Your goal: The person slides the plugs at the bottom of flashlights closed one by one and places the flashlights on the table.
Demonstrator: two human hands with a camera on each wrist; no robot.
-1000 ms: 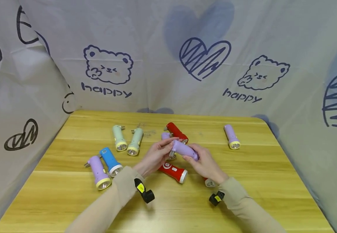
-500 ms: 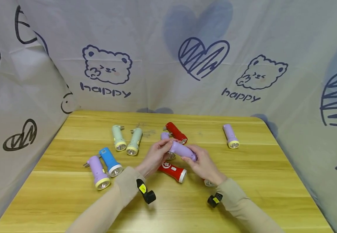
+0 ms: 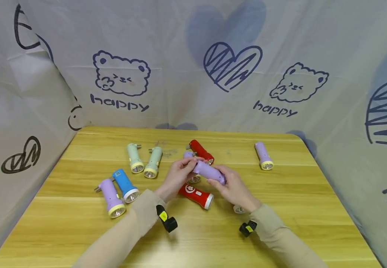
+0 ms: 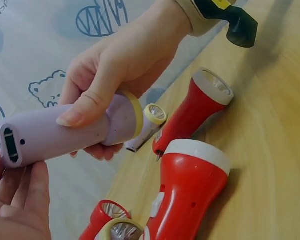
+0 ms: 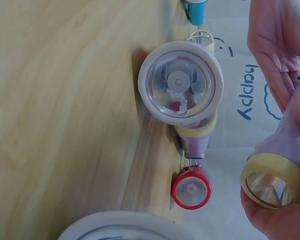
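Both hands hold a purple flashlight point(image 3: 209, 172) above the middle of the table. My left hand point(image 3: 176, 179) pinches its tail end with thumb and fingers. Around the head end, my right hand point(image 3: 236, 189) is curled; the left wrist view shows this right hand point(image 4: 122, 62) with its thumb laid along the body point(image 4: 55, 131). A dark slot point(image 4: 11, 145) shows at the tail, beside the left fingers point(image 4: 27, 195). In the right wrist view the yellow-rimmed lens point(image 5: 271, 189) rests in the right palm.
Under and around the hands lie red flashlights point(image 3: 198, 196) point(image 3: 201, 150) and a partly hidden purple one point(image 3: 189, 155). To the left are two green ones point(image 3: 134, 156) point(image 3: 154, 160), a blue one point(image 3: 124, 184) and a purple one point(image 3: 111, 195). Another purple one point(image 3: 262, 152) lies back right.
The metal prongs that stuck out of the held flashlight's tail a second ago are no longer visible. The left fingers have shifted over that end; both hands keep their hold.
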